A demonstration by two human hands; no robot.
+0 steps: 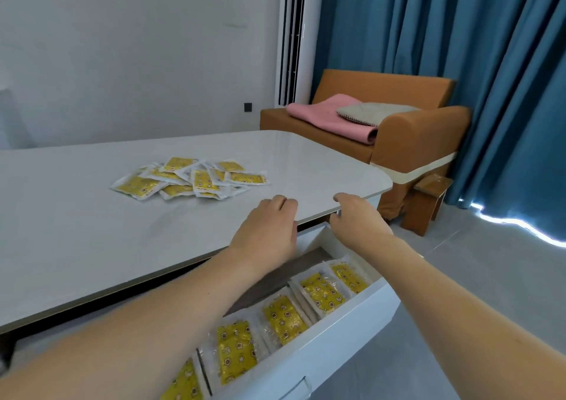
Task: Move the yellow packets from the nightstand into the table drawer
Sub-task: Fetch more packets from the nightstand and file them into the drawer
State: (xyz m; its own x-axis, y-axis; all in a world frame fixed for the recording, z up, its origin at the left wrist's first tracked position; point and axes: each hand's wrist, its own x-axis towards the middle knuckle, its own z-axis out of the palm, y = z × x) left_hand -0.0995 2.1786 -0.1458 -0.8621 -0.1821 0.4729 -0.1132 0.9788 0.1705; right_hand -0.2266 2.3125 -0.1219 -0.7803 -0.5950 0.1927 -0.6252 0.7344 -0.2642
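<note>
A heap of several yellow packets [190,177] with clear edges lies on the white tabletop [76,215]. Below the table's near edge the white drawer [324,335] stands pulled out. Several more yellow packets [284,315] lie in a row inside it. My left hand [266,231] hovers palm down over the table's edge and the drawer's back corner, fingers curled, holding nothing. My right hand [356,218] is at the table's right edge above the drawer's far end, fingers bent downward, with nothing visible in it.
An orange sofa [407,142] with a pink blanket [330,117] and a grey cushion [370,111] stands behind the table's right end. A small cardboard stool [425,203] sits beside it. Blue curtains [490,62] hang on the right. Grey floor spreads to the right of the drawer.
</note>
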